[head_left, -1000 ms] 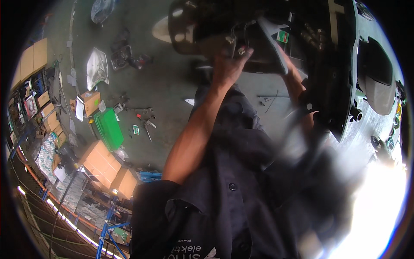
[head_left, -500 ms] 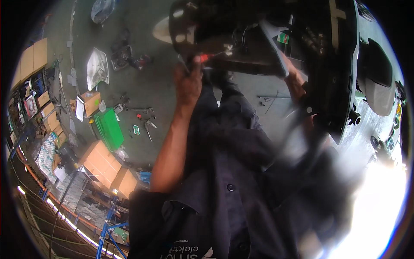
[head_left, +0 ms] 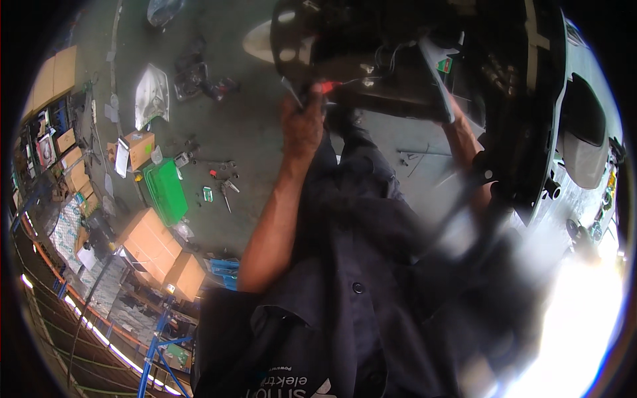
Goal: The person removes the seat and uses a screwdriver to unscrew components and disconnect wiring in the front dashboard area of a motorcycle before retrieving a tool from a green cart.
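Note:
A large dark vehicle body panel [head_left: 371, 106] fills the upper middle, with thin wires [head_left: 393, 58] and a small pale connector [head_left: 367, 74] on its inner side. My left hand [head_left: 303, 129] is closed at the panel's near left corner. It grips a red-handled tool [head_left: 326, 87] whose thin shaft points right toward the connector; its exact kind is unclear. A narrow grey pointed piece [head_left: 292, 91] also sticks up from this hand. My right hand [head_left: 459, 126] is at the panel's pale grey strip [head_left: 434, 79], its fingers mostly hidden behind the strip.
A dark bodywork part with tape [head_left: 533, 33] and a light-coloured vehicle [head_left: 584, 146] stand at right. Left on the floor lie a green bin [head_left: 166, 191], cardboard boxes [head_left: 151, 242], hand tools [head_left: 227, 192] and a silvery shell-like part [head_left: 152, 96]. A blue stand [head_left: 156, 345] is at lower left.
The dark panel and both hands sit slightly farther right in the picture. The left hand keeps its grip on the red-handled tool; the right hand stays at the strip.

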`<state>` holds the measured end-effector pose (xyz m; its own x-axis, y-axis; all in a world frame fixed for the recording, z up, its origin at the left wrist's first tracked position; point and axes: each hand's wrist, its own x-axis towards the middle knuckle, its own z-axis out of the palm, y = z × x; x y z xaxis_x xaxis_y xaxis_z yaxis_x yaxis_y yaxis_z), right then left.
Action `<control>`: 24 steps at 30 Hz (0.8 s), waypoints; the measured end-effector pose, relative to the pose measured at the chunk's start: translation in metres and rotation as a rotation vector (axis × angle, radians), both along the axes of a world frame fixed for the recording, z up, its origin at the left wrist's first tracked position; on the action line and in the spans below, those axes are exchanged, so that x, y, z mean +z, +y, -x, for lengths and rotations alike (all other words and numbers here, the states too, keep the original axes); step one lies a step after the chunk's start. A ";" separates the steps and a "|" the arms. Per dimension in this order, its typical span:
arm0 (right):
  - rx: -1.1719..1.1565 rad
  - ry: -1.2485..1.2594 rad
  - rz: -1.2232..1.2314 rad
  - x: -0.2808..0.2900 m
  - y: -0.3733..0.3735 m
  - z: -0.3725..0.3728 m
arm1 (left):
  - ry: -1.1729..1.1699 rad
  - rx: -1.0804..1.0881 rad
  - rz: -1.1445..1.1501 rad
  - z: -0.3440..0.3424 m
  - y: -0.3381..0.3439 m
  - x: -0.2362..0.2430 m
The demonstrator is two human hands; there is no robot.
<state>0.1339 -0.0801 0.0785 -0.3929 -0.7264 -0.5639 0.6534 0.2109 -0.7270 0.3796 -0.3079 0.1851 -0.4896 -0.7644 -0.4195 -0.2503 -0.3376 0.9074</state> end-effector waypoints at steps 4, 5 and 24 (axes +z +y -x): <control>0.021 0.001 -0.067 0.022 -0.008 -0.001 | -0.066 -0.046 0.153 -0.001 0.000 -0.004; 0.046 0.018 -0.045 0.025 -0.010 -0.001 | -0.093 -0.053 0.139 -0.001 0.001 -0.003; 0.136 0.153 0.024 0.014 -0.001 0.003 | -0.191 0.006 -0.151 0.014 -0.007 0.018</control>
